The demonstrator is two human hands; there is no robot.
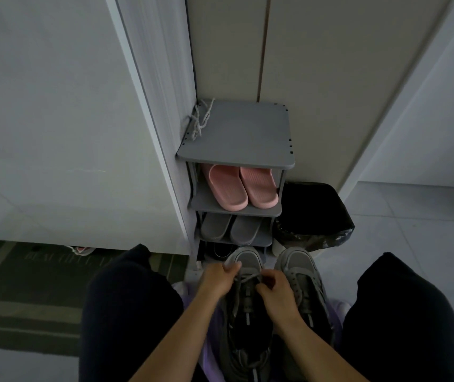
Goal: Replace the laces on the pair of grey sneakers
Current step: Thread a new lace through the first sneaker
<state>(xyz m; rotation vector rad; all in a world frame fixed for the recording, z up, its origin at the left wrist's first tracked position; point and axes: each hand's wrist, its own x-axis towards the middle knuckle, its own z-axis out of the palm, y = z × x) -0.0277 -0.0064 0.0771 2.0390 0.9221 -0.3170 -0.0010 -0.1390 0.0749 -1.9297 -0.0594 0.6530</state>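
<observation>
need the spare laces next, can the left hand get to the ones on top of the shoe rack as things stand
Probably yes, once it lets go. The left hand is pinching the lace on the left sneaker. The spare laces lie uncovered at the left edge of the shoe rack, with nothing in between, though it looks a forward stretch.

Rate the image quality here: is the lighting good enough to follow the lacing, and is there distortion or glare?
Head view: dim and underexposed, so the lace between the left hand and right hand is only just readable against the grey sneaker; wide-angle distortion makes the wall edges splay outward; faint reflections on the glossy left panel; the legs are near-black, without detail.
</observation>
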